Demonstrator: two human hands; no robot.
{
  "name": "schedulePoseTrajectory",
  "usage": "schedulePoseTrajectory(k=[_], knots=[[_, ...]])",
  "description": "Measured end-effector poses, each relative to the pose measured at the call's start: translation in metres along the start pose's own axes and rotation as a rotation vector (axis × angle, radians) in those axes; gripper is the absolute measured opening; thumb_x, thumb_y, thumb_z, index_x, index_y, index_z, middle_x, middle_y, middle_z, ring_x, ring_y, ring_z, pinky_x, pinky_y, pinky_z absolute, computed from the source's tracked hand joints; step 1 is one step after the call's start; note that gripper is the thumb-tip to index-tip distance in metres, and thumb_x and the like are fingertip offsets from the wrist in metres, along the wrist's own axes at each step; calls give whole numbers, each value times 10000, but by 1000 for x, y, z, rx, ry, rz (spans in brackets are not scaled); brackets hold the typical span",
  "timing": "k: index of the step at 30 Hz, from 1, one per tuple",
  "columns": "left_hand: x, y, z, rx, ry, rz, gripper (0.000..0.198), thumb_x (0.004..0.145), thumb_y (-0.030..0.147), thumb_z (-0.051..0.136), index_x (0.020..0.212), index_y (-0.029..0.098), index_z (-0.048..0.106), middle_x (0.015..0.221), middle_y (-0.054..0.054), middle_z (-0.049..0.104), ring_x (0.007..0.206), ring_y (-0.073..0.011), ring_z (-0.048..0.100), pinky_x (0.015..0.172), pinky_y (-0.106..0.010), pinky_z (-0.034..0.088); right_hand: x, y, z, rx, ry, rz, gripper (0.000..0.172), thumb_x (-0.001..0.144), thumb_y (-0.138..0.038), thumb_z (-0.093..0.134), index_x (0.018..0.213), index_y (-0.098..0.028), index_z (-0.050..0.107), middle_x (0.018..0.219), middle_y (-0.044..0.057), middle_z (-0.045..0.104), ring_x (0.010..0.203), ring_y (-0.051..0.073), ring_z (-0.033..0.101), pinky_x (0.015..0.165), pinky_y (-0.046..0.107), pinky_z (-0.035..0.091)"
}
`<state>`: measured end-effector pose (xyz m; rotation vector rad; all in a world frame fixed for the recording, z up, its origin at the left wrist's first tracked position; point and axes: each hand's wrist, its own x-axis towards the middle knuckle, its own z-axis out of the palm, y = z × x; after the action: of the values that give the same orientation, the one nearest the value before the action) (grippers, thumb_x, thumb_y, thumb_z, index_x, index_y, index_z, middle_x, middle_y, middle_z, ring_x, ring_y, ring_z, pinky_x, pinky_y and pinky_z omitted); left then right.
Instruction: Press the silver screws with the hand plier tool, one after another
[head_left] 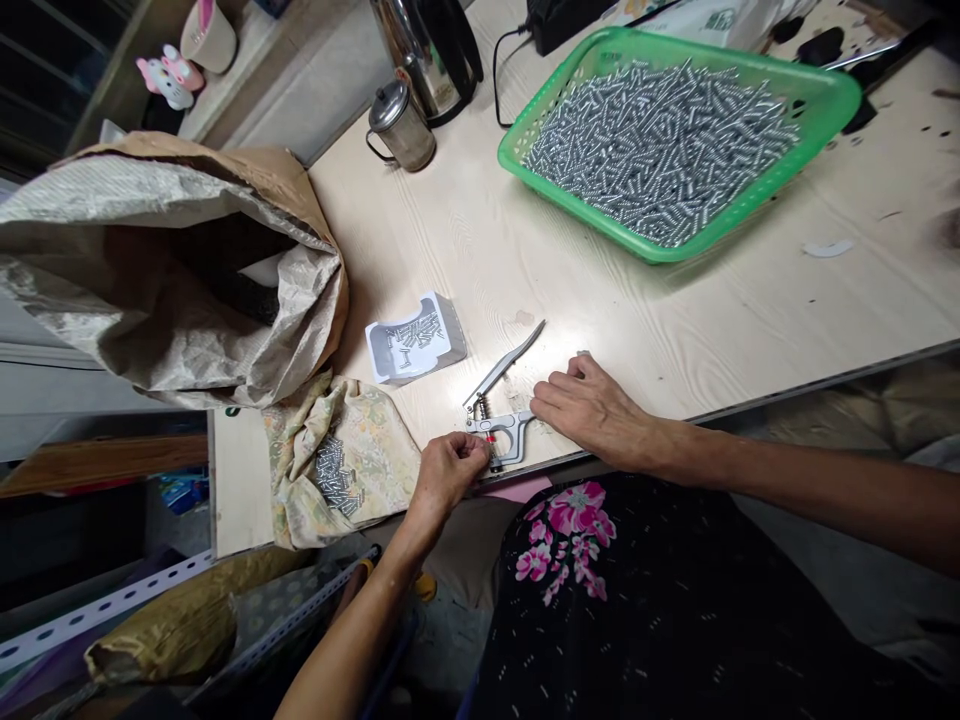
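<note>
A grey pair of snap-fastener pliers (512, 430) lies at the table's front edge, its long handle (510, 360) raised and its spring and red part showing. My left hand (450, 472) is closed in a pinch at the jaw of the pliers; whatever is between the fingertips is too small to make out. To the right of the pliers, my right hand (589, 410) rests on the table with its fingers curled, knuckles close to the frame. A tiny pale bit shows at its fingertips, but I cannot tell what it is.
A white tray (455, 345) holds small metal pieces. More lie on a floral cloth (386, 430) at left. A green basket (517, 165) full of metal pieces stands at the back right. A large paper sack (315, 290), a metal cup (409, 130) and a kettle (431, 60) stand behind.
</note>
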<state>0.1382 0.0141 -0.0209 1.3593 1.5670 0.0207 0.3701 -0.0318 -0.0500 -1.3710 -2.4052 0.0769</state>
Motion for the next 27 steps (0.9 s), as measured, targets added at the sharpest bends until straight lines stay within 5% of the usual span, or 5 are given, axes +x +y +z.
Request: schedulePoseTrajectory(k=[16,27], knots=[[-6,-7,5,39,56,53,206,644,366,614,630,160,622,557,30,517,512,-96,445,463,-197,368,-2,-4,0,22,-41,11,212,797,-16,472,854,-192,574,839,43,604,767,199,445,753,350,274],[-9,2,12,-183,5,-136,297,624,442,682,674,159,604,511,76,476,322,-53,393,356,-197,307,-3,-7,3,-35,-35,36,260,883,-25,404,842,-200,592,802,29,596,756,191,444,747,342,295]])
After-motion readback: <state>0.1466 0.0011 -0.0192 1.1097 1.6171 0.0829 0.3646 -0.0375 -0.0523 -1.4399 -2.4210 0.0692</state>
